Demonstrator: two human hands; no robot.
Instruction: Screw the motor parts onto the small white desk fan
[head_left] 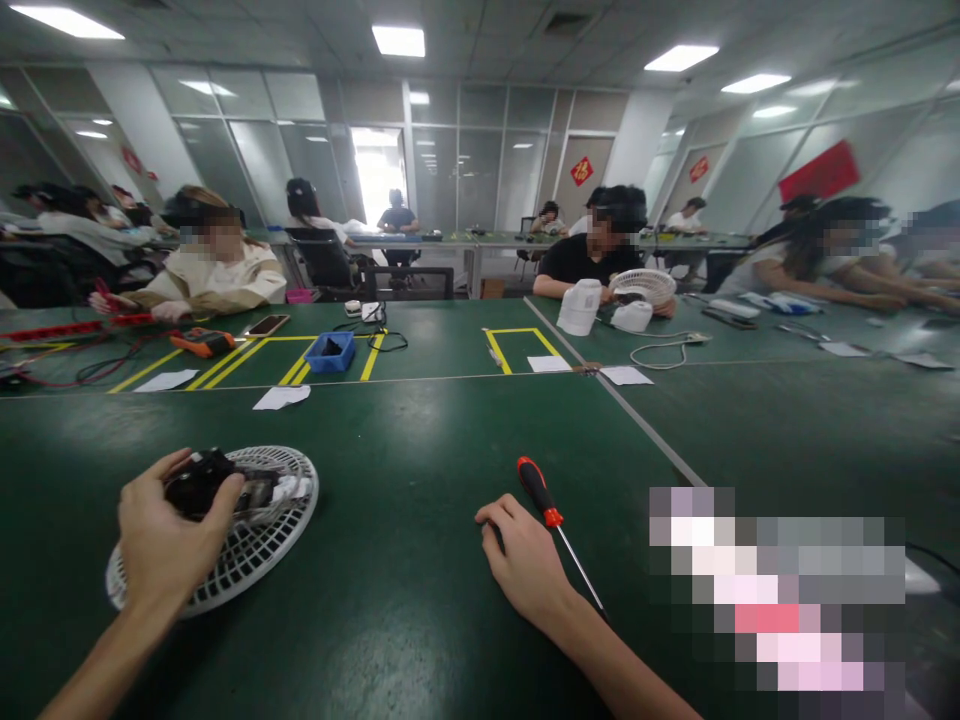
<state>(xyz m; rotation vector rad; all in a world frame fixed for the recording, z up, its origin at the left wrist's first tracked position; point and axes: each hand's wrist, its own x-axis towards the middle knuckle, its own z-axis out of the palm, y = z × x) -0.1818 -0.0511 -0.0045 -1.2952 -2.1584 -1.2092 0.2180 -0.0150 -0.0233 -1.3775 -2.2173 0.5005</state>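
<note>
At the left of the table a round white fan grille [262,560] lies face down, with a black motor [201,485] mounted at its middle. My left hand [169,535] is wrapped round the motor, thumb on its right side and fingers on the left. White and clear parts beside the motor are too blurred to tell. Right of centre, my right hand [525,560] rests on the green tabletop, fingers loosely bent and apart, with nothing visible in them. Just beyond it and to its right lies a red and black screwdriver [538,490], its shaft pointing toward me.
A blue bin [331,353] stands across the table, near a phone [268,326] and an orange meter [202,342]. White paper slips [282,397] lie along the seam. Opposite, a person handles a white fan grille [643,287]. A pixelated patch hides the right front.
</note>
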